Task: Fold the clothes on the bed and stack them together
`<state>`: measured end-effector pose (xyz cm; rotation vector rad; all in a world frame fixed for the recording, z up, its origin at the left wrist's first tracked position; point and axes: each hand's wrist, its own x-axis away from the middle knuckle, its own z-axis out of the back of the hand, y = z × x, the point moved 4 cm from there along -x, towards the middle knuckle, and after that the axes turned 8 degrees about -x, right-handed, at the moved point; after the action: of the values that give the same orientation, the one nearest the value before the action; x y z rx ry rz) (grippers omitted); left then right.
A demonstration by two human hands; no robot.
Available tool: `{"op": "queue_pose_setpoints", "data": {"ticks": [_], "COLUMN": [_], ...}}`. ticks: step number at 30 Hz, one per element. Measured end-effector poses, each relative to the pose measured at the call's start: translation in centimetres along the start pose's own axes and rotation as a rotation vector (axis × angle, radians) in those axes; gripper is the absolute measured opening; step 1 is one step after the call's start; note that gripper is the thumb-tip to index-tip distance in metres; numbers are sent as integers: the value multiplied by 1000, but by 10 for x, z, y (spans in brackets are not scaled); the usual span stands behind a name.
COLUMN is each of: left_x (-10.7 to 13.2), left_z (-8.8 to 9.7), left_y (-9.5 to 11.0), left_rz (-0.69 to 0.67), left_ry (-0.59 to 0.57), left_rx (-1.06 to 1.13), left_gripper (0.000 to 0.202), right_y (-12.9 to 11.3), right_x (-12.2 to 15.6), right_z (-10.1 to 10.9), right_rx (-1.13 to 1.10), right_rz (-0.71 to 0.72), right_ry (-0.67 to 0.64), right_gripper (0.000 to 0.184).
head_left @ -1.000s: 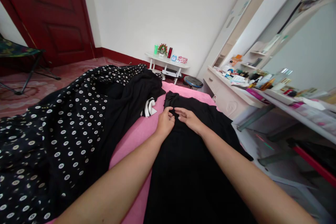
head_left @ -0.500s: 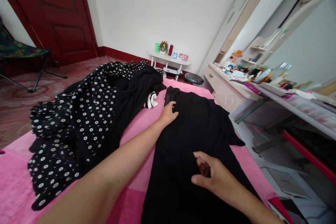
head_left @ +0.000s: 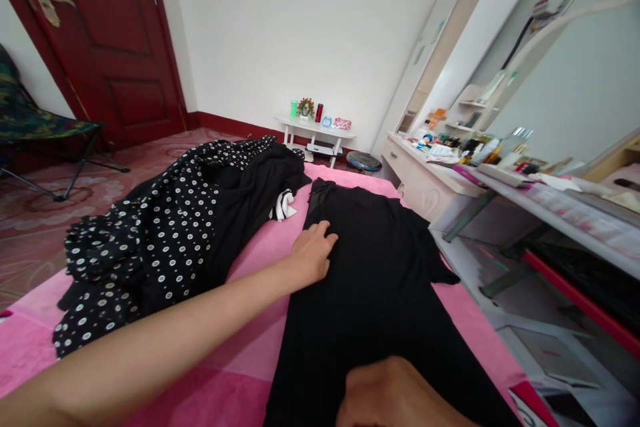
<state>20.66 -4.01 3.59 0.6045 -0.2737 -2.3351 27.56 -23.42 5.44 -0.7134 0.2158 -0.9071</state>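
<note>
A long black short-sleeved dress (head_left: 380,267) lies spread flat on the pink bed cover (head_left: 250,287). My left hand (head_left: 313,253) rests on its left edge, below the collar end, with fingers slightly bent and thumb apart. My right hand (head_left: 395,390) is low over the dress's lower part, near the bottom of the view; its fingers are turned away and hidden. To the left, a black garment with white dots (head_left: 180,233) lies in a loose heap. A small white-and-black piece of cloth (head_left: 283,205) shows at the heap's right edge.
A dressing table (head_left: 430,173) crowded with bottles runs along the right, below a mirror (head_left: 575,80). Beyond the bed stands a low white table (head_left: 315,125) with small items. A folding chair (head_left: 55,137) and a red door (head_left: 110,47) are at the left.
My left hand has slid down the dress's left edge, towards me. The right hand has dropped lower and its fingers have turned out of sight. The view has tilted slightly upward.
</note>
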Motion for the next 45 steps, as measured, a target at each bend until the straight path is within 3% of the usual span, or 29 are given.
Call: {"op": "queue_pose_setpoints", "data": {"ticks": [3, 5, 7, 10, 14, 18, 23, 28, 32, 36, 42, 45], "left_x": [-5, -17, -34, -62, -103, -151, -207, -247, -262, -265, -260, -257], "left_z": [-9, -18, -27, -39, -47, -44, -42, -56, -75, -86, -80, -75], "left_y": [22, 25, 19, 0, -28, -48, -68, -102, -129, -149, -162, -161], "left_rz": [-157, -212, -234, -266, -274, -88, 157, 377, 540, 614, 534, 455], "left_ry": [-53, -51, -47, -61, -80, -33, -1, -114, -182, -119, 91, 127], "left_rx": [29, 53, 24, -122, -316, -339, -246, -6, 183, 247, 136, 73], "left_gripper": [41, 45, 47, 42, 38, 30, 38, 39, 31, 33, 22, 27], "right_y": [19, 44, 73, 110, 124, 125, 132, 136, 142, 146, 146, 145], "right_x": [-16, -26, -39, -56, -64, -63, -64, -68, -69, -69, -68, -67], "right_z": [45, 67, 72, 56, 34, 31, 33, 34, 33, 31, 32, 33], "right_rx": [-79, 3, 94, 206, 354, 428, 442, 457, 468, 462, 459, 464], "right_rz": [-109, -152, -199, -303, -374, -362, -336, -310, -295, -273, -264, -255], "right_ry": [379, 632, 733, 669, 602, 600, 572, 572, 589, 611, 607, 592], "right_gripper": [12, 23, 42, 54, 53, 54, 55, 58, 64, 68, 66, 65]}}
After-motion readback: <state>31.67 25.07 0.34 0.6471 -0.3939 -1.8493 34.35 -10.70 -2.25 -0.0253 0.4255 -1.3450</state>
